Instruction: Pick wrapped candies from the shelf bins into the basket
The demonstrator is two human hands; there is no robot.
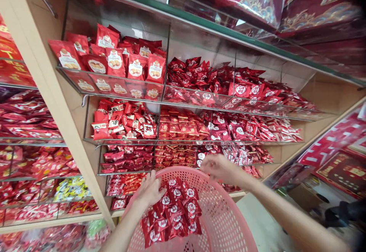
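Note:
A pink perforated plastic basket (228, 214) stands below me, with a pile of small red candy packets (174, 208) inside it, each printed with a white round label. My left hand (150, 191) is closed over the basket's left rim, its fingers curled at the edge. At the far right part of the rim is my right hand (219, 168), fingers bent and slightly blurred, in front of the lower shelf packets (201, 156). Whether it touches the rim or holds a packet cannot be made out.
Tiered clear-fronted shelves hold red snack packets (114, 61), red candies with black characters (117, 120) and gold-printed ones (183, 124). A wooden post (57, 92) separates another shelf with yellow candies (71, 189). A glass shelf edge (183, 6) juts out above. Boxes (343, 172) stand at right.

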